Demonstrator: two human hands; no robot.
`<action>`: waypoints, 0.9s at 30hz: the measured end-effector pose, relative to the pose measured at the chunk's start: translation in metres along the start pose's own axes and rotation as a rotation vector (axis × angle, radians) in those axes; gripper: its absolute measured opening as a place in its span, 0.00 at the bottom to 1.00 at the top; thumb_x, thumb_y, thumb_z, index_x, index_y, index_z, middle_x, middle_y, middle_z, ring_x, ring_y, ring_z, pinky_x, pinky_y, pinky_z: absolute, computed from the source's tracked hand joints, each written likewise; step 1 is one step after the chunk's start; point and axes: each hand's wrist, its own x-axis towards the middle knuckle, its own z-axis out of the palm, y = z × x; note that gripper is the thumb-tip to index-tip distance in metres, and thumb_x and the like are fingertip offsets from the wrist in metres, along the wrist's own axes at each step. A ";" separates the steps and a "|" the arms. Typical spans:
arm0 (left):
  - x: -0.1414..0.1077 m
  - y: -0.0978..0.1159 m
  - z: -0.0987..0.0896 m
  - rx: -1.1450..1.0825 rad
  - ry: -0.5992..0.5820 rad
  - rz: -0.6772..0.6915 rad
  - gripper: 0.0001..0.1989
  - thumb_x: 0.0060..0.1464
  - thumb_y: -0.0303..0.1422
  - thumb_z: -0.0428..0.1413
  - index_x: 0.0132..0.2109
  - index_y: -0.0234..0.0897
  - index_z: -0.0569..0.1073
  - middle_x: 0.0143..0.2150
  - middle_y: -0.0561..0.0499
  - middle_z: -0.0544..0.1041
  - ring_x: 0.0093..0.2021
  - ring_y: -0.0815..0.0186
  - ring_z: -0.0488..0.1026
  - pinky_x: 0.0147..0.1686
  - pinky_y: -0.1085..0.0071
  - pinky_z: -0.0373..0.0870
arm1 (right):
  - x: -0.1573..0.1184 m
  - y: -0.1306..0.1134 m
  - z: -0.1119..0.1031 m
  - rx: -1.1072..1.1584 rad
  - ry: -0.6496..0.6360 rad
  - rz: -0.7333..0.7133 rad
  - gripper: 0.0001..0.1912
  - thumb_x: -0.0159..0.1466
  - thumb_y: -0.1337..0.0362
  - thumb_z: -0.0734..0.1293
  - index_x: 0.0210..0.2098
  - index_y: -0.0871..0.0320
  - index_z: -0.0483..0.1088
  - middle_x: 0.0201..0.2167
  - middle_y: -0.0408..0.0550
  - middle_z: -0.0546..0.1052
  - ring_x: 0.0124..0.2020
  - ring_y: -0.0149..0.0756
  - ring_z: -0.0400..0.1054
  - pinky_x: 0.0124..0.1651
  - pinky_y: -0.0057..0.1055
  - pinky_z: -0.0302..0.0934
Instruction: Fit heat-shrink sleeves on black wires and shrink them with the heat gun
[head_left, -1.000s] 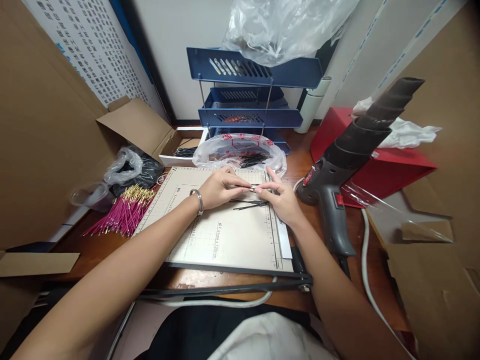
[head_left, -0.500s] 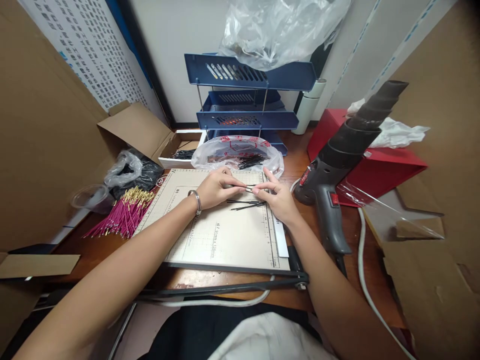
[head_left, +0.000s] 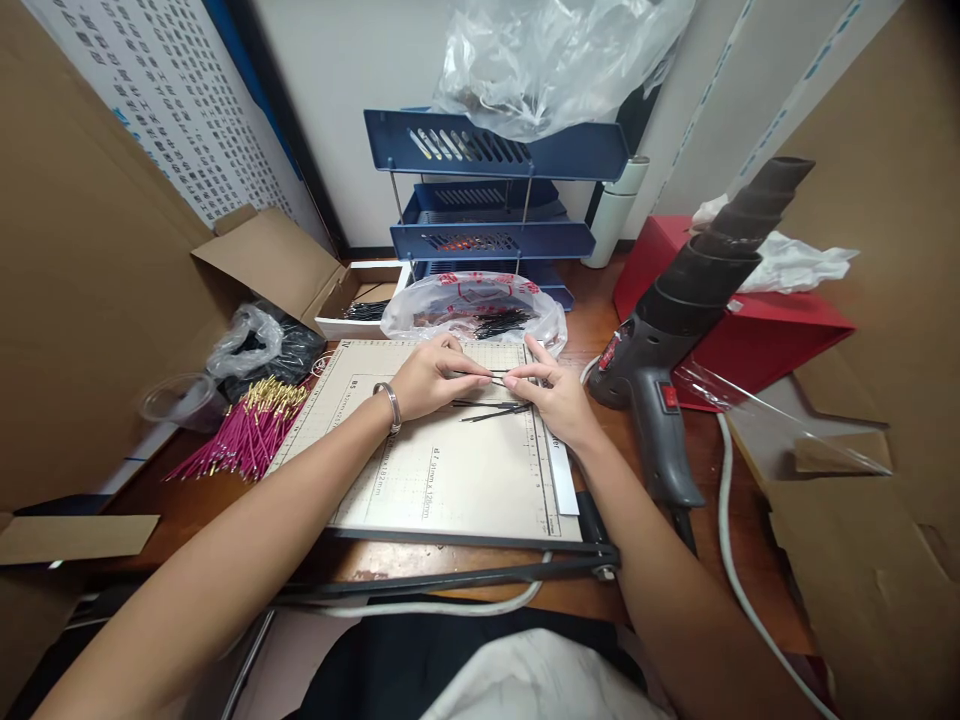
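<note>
My left hand (head_left: 437,380) and my right hand (head_left: 553,400) meet over the upper part of a cream paper cutter board (head_left: 472,480). Between their fingertips is a thin black wire (head_left: 498,376), pinched from both sides; its ends are partly covered by the fingers. Just below my fingers, a few more thin black wires (head_left: 495,411) lie flat on the board. Beyond my hands a clear plastic bag (head_left: 427,310) with red print holds a bundle of black wires (head_left: 502,322).
Left of the board lies a pile of magenta wires with gold ends (head_left: 255,430). A heat gun (head_left: 660,370) stands on the right before a red box (head_left: 787,340). Blue tray shelves (head_left: 495,240) rise behind. The cutter's dark arm (head_left: 450,577) runs along the near edge.
My hands stay almost still, with the black wire pinched between them. The view has shifted very slightly.
</note>
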 end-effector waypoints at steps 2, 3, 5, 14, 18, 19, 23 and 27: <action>0.000 0.000 0.000 -0.002 0.004 0.006 0.08 0.61 0.41 0.65 0.42 0.44 0.87 0.29 0.49 0.80 0.37 0.63 0.70 0.40 0.65 0.70 | 0.000 0.000 0.000 0.006 -0.003 -0.007 0.14 0.51 0.49 0.77 0.30 0.53 0.84 0.74 0.52 0.63 0.76 0.55 0.53 0.78 0.47 0.39; 0.000 0.000 0.000 -0.007 0.002 0.008 0.08 0.61 0.41 0.65 0.42 0.44 0.87 0.29 0.49 0.80 0.36 0.63 0.70 0.39 0.66 0.70 | 0.000 0.000 -0.001 0.009 -0.004 -0.010 0.14 0.51 0.50 0.77 0.30 0.53 0.84 0.74 0.52 0.63 0.76 0.55 0.53 0.78 0.47 0.39; 0.000 -0.001 0.001 -0.017 -0.005 0.006 0.09 0.62 0.40 0.64 0.43 0.44 0.87 0.29 0.49 0.80 0.36 0.63 0.70 0.39 0.66 0.70 | 0.000 0.000 -0.001 0.009 -0.007 -0.010 0.14 0.52 0.50 0.77 0.30 0.53 0.84 0.74 0.52 0.63 0.76 0.54 0.53 0.78 0.47 0.38; 0.000 0.000 0.002 -0.018 0.001 0.000 0.08 0.62 0.40 0.64 0.43 0.44 0.87 0.32 0.48 0.84 0.37 0.62 0.71 0.42 0.64 0.71 | 0.000 -0.003 -0.001 0.008 -0.016 0.007 0.14 0.51 0.49 0.78 0.30 0.52 0.83 0.74 0.51 0.63 0.77 0.56 0.52 0.78 0.49 0.37; 0.001 0.002 0.002 -0.014 0.019 0.014 0.08 0.61 0.40 0.64 0.42 0.43 0.87 0.32 0.48 0.84 0.37 0.61 0.71 0.41 0.64 0.71 | 0.000 -0.003 -0.001 0.011 -0.006 0.004 0.15 0.51 0.49 0.78 0.30 0.53 0.83 0.74 0.52 0.63 0.76 0.57 0.53 0.78 0.49 0.38; 0.001 0.002 0.002 -0.012 0.024 0.022 0.08 0.61 0.39 0.64 0.42 0.43 0.87 0.32 0.49 0.84 0.37 0.62 0.71 0.41 0.64 0.71 | 0.000 -0.003 -0.001 0.009 -0.004 0.001 0.15 0.51 0.49 0.78 0.30 0.53 0.83 0.74 0.53 0.63 0.76 0.57 0.53 0.78 0.49 0.38; 0.002 0.003 0.002 -0.007 0.032 0.068 0.07 0.62 0.38 0.64 0.41 0.43 0.86 0.32 0.49 0.85 0.37 0.62 0.71 0.42 0.63 0.71 | -0.001 -0.002 -0.001 0.010 0.002 0.000 0.15 0.51 0.49 0.78 0.30 0.53 0.84 0.73 0.54 0.65 0.76 0.57 0.55 0.78 0.49 0.40; 0.003 0.002 0.003 -0.005 0.038 0.093 0.07 0.62 0.38 0.63 0.42 0.43 0.86 0.34 0.49 0.85 0.37 0.61 0.71 0.43 0.62 0.71 | -0.001 -0.002 -0.001 0.012 0.016 -0.006 0.14 0.51 0.50 0.78 0.30 0.52 0.84 0.72 0.53 0.66 0.76 0.54 0.54 0.78 0.48 0.40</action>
